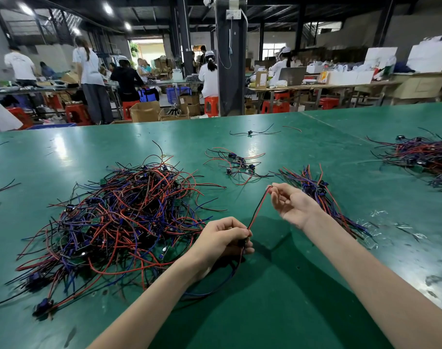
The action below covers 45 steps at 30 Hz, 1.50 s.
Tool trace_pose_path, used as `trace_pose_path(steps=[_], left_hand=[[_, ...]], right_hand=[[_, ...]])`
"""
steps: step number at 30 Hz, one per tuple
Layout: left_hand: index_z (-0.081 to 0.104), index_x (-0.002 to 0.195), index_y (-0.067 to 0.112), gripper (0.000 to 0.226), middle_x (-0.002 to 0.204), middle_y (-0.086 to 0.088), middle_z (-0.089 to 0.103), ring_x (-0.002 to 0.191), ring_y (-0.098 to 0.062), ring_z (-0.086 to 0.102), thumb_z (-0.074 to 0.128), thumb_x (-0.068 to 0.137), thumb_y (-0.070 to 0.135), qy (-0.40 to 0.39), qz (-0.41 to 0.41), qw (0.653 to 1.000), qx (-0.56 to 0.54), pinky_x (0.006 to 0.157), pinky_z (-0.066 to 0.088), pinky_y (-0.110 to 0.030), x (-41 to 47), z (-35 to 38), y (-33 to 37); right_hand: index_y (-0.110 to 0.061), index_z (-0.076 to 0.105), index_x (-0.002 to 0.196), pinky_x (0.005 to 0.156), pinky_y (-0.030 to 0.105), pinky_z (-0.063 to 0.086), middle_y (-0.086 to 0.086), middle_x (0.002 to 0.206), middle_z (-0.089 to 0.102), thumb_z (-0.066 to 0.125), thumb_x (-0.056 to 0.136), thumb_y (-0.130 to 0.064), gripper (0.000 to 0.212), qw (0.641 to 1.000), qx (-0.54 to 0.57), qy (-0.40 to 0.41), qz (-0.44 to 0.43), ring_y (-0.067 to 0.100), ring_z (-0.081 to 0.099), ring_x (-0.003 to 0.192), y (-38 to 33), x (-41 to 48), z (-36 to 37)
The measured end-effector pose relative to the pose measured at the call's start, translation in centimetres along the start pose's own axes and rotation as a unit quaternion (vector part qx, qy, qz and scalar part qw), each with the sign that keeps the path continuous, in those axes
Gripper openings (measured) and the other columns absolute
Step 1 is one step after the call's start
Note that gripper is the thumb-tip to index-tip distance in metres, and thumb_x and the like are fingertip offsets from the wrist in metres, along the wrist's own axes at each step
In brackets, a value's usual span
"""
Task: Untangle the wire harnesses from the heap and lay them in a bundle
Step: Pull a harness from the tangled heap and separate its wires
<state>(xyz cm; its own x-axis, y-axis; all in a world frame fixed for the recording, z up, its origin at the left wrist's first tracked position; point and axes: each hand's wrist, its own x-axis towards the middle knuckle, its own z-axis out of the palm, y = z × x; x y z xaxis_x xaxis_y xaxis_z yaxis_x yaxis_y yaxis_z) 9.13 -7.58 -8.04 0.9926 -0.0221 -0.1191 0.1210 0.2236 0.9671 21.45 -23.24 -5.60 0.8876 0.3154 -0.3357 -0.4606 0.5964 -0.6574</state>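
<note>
Fingers of left hand (222, 239) and right hand (291, 204) tight on one harness (259, 208), seemingly taut.

The left grip (223, 238) curls round the low end of a red and black harness (259, 209). The right grip (290, 202), above and right of it, pinches the other end, and the wires run straight between them. The heap (119, 217) lies left of the left grip and the bundle (315, 190) just behind the right grip, both on the green table (278, 298).

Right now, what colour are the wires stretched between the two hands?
The wires are red and black; head view.
</note>
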Motion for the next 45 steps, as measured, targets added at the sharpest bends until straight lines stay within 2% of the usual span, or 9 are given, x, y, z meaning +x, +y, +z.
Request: trace_pose_path(steps=[4,8,12,19,30,33,38,42,45], left_hand=[[0.060,0.067,0.002,0.023,0.063,-0.013,0.060,0.056,-0.021,0.061,0.055,0.087,-0.008,-0.002,-0.002,1.000,0.002,0.062,0.057,-0.031,0.0,0.0,0.0],[0.058,0.071,0.001,0.018,0.062,-0.012,0.060,0.056,-0.019,0.062,0.056,0.087,-0.008,-0.001,-0.006,1.000,0.010,0.061,0.058,-0.031,-0.1,-0.1,0.0],[0.058,0.071,0.000,0.016,0.061,-0.012,0.060,0.056,-0.020,0.063,0.059,0.086,-0.007,-0.004,-0.011,1.000,0.016,0.061,0.058,-0.032,-0.1,-0.1,-0.1],[0.065,0.061,0.010,0.030,0.063,-0.013,0.063,0.058,-0.023,0.064,0.059,0.086,-0.005,-0.007,-0.020,0.999,0.029,0.073,0.058,-0.042,0.1,-0.3,-0.4],[0.062,0.062,0.005,0.024,0.060,-0.013,0.061,0.057,-0.021,0.063,0.061,0.083,-0.006,0.003,-0.012,1.000,0.010,0.063,0.059,-0.033,0.1,-0.1,-0.6],[0.065,0.065,0.010,0.020,0.066,-0.009,0.064,0.061,-0.018,0.063,0.067,0.083,0.002,-0.008,-0.002,0.999,0.048,0.068,0.059,-0.032,0.0,-0.1,-0.5],[0.069,0.080,0.011,0.003,0.076,-0.006,0.066,0.068,-0.013,0.062,0.072,0.080,0.010,-0.030,0.021,0.995,0.091,0.068,0.057,-0.024,-0.3,0.3,-0.7],[0.072,0.087,0.014,0.022,0.089,-0.011,0.070,0.079,-0.021,0.063,0.076,0.067,0.022,-0.058,0.015,0.991,0.115,0.083,0.052,-0.035,-0.6,0.5,-0.6],[0.073,0.077,0.012,0.016,0.084,-0.010,0.070,0.072,-0.016,0.064,0.075,0.069,0.026,-0.053,0.016,0.993,0.103,0.078,0.055,-0.032,-0.6,0.5,-0.4]], right_hand=[[0.004,0.054,0.073,0.036,0.015,0.045,0.010,0.048,0.058,0.049,0.092,0.002,0.020,0.997,0.059,-0.011,0.042,0.011,0.057,0.035,0.1,0.0,0.1],[0.007,0.054,0.072,0.042,0.019,0.051,0.008,0.045,0.058,0.047,0.094,0.003,0.023,0.989,-0.092,0.014,-0.114,0.010,0.057,0.037,0.5,0.7,0.2],[0.007,0.057,0.076,0.045,0.021,0.052,0.008,0.049,0.062,0.047,0.095,0.001,0.022,0.973,-0.154,-0.002,-0.172,0.011,0.058,0.041,0.8,0.9,0.1],[0.002,0.060,0.078,0.045,0.018,0.050,0.005,0.053,0.063,0.060,0.087,0.000,0.009,0.978,-0.165,-0.041,-0.120,0.008,0.054,0.042,0.6,0.1,0.1],[-0.008,0.070,0.064,0.049,0.019,0.050,0.003,0.058,0.060,0.071,0.069,-0.007,0.005,0.980,-0.132,-0.135,-0.063,0.010,0.055,0.048,-0.2,-0.6,0.0],[-0.006,0.068,0.074,0.049,0.019,0.050,0.003,0.059,0.062,0.072,0.068,-0.005,0.008,0.982,-0.120,-0.122,-0.082,0.010,0.055,0.048,-0.1,-0.5,0.1],[-0.005,0.063,0.080,0.044,0.016,0.047,0.001,0.054,0.062,0.063,0.083,0.002,0.008,0.983,-0.130,-0.057,-0.119,0.007,0.054,0.044,0.3,0.0,-0.1],[-0.005,0.062,0.078,0.043,0.016,0.047,0.001,0.054,0.062,0.062,0.083,0.003,0.009,0.986,-0.113,-0.051,-0.113,0.007,0.054,0.044,0.4,0.1,-0.1],[-0.004,0.061,0.080,0.045,0.016,0.048,0.001,0.055,0.062,0.062,0.084,0.002,0.008,0.985,-0.119,-0.074,-0.097,0.007,0.055,0.045,0.8,0.0,0.1]])
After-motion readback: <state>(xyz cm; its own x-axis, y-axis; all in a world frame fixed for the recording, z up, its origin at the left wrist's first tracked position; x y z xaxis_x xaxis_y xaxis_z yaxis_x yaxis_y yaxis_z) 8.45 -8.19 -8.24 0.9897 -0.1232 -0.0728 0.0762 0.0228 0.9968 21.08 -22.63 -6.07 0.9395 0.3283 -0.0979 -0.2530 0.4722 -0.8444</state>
